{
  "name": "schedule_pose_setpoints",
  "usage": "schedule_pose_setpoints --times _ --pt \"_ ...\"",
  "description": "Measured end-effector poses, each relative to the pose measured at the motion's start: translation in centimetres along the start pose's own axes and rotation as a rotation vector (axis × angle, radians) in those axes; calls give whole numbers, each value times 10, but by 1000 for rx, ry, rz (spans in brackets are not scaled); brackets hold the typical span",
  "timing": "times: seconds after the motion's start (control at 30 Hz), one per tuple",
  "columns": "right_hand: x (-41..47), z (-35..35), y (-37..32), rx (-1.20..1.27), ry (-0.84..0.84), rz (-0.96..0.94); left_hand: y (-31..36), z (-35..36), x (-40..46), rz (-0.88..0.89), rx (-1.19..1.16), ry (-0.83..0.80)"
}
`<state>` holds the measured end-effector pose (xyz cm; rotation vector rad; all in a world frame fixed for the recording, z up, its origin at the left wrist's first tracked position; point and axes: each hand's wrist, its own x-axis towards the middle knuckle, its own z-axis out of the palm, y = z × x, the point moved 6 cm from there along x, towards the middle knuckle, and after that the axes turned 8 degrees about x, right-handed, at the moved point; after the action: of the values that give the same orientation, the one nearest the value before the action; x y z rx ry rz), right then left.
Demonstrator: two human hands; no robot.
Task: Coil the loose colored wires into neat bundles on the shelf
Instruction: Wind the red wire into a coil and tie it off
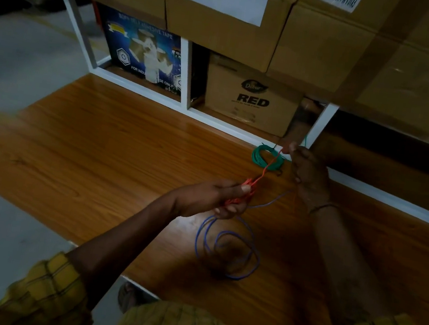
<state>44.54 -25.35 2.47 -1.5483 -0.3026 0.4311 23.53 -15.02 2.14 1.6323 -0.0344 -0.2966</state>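
My left hand (219,196) grips a small bunch of red wire (263,173) over the wooden shelf (104,146). From that bunch the red wire runs up and right to my right hand (307,173), which pinches its far end near the white frame. Behind the taut red strand, a coiled green wire bundle (260,156) lies on the shelf. A blue wire (225,250) lies in loose loops on the wood below my left hand, one strand trailing up toward my right wrist.
A white frame (190,75) at the back holds a blue adhesive-tape box (143,54) and a brown carton marked RED (250,98). Large cardboard cartons (224,16) are stacked above. Grey floor (12,71) lies to the left of the shelf.
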Motion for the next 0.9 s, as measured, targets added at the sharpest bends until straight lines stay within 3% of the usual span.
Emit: schedule_pose_setpoints --times 0.2,0.37,0.5,0.63,0.73,0.8,0.9 --pt "-3 16 48 -141 -106 77 22 1 2 70 -205 -49" --pt "-36 39 62 -420 -294 -34 33 -9 8 184 -367 40" --pt "-82 63 58 -359 -443 96 36 -26 15 220 -433 160" --pt "-124 76 43 -412 -673 221 36 -39 13 148 -148 438" --pt "-147 71 17 -417 -870 255 20 -50 19 99 258 601" --pt "-151 55 -6 -394 -926 249 9 -54 23 44 511 624" --pt "-138 20 -44 -319 -869 137 0 -52 26 1 584 573"
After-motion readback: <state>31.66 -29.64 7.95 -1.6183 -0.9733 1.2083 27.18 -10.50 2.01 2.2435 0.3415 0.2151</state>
